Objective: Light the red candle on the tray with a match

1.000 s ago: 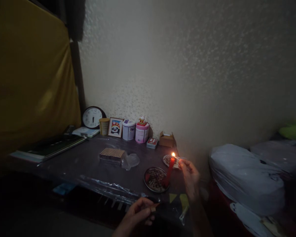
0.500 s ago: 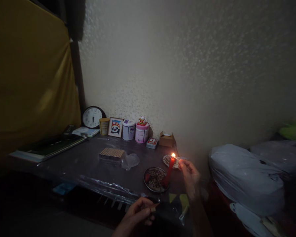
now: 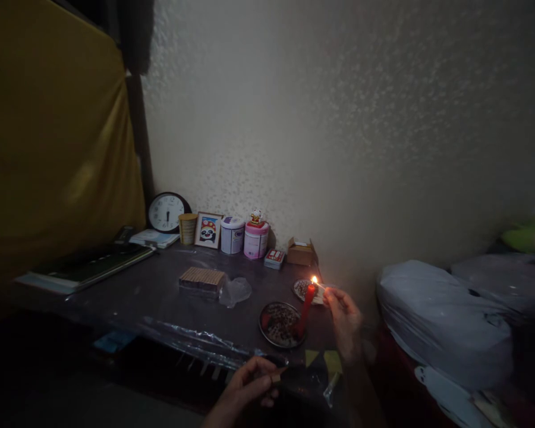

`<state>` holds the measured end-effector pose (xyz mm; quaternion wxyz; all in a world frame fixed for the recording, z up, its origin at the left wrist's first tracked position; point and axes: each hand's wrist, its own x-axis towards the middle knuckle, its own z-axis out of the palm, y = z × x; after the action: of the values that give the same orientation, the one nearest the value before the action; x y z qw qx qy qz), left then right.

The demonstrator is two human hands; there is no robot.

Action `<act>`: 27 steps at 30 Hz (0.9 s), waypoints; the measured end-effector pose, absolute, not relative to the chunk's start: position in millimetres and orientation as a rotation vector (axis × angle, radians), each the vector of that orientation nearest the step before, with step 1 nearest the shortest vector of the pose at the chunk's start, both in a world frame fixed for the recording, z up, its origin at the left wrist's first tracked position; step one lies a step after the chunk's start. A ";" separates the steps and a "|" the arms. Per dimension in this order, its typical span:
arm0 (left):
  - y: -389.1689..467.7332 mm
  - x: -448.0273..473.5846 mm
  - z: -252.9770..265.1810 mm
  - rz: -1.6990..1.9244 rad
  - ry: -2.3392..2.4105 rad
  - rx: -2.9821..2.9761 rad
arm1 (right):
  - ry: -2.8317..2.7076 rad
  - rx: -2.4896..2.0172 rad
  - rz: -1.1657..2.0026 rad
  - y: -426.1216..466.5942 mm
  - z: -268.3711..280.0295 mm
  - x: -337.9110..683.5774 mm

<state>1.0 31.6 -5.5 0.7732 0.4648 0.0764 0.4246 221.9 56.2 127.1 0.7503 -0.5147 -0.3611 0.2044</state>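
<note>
Right hand (image 3: 344,318) was pinched on a thin match (image 3: 323,288), flame (image 3: 314,279) right at the tip of the red candle (image 3: 307,306); couldn't tell if the candle itself was lit. Candle stood at the right side of the round plate (image 3: 268,340) on the dark surface (image 3: 160,300). Left hand (image 3: 254,383), lower down, was clamped on a small brown piece (image 3: 276,376), details too dim.

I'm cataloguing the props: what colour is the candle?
Red; the candle shows in the head view.
</note>
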 end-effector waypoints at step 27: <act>27.2 -2.1 -4.6 0.922 0.245 1.019 | -0.690 -1.120 0.480 18.5 158.5 271.0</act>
<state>-2.1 27.2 -4.6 0.7662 0.4692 0.1129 0.4243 271.0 18.5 158.5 0.7648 -0.5153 -0.3176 0.2208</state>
